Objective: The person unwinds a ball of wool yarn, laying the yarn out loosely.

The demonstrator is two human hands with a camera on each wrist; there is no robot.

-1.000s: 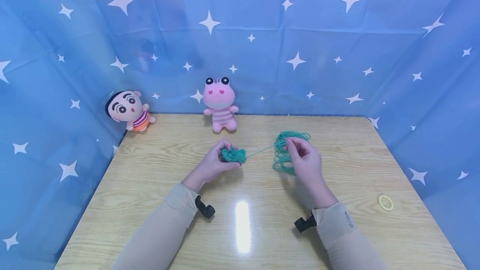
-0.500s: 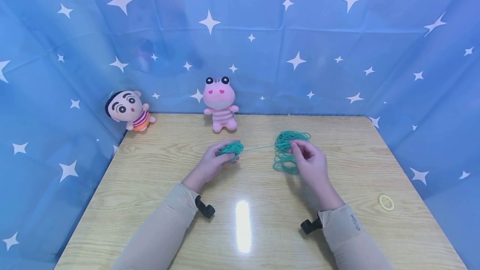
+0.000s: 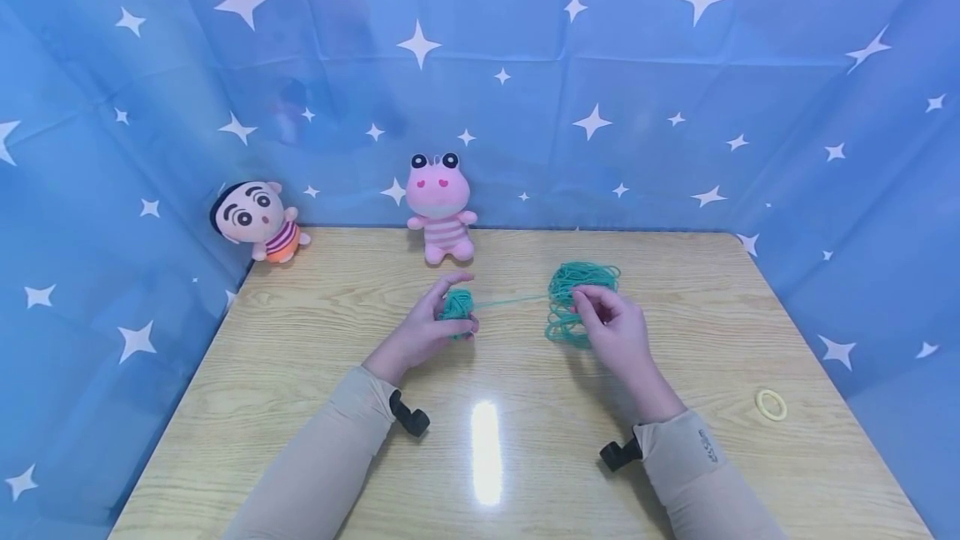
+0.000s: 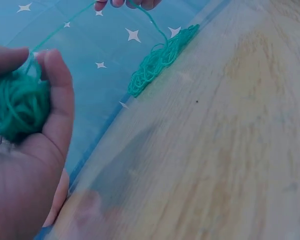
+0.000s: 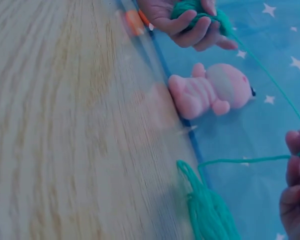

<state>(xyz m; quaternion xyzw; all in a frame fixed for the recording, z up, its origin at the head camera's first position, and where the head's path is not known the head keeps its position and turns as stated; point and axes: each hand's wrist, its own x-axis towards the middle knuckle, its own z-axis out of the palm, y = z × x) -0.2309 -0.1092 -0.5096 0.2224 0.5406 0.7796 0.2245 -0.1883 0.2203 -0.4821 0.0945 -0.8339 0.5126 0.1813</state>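
My left hand (image 3: 427, 329) holds a small wound ball of green yarn (image 3: 457, 307) between thumb and fingers, with the index finger lifted off it in the head view. From the ball a single strand (image 4: 65, 27) runs taut to my right hand (image 3: 617, 327), which pinches it between thumb and fingertips. Another length of yarn (image 5: 245, 160) leads from the right fingers down to a loose, looped skein of green yarn (image 3: 585, 275) on the table. The right hand hovers at the skein's right side and hides part of it.
A pink striped plush toy (image 3: 446, 232) sits at the table's back edge. A second plush doll (image 3: 258, 219) leans at the back left corner. On the right of the wooden table (image 3: 300, 373) lies a pale yellow ring (image 3: 771, 405). A blue star-patterned curtain (image 3: 510, 107) surrounds the table.
My left hand has turned the ball of yarn, and its index finger has lifted. My right hand has moved slightly right overall, still pinching the strand. The skein lies in the same place.
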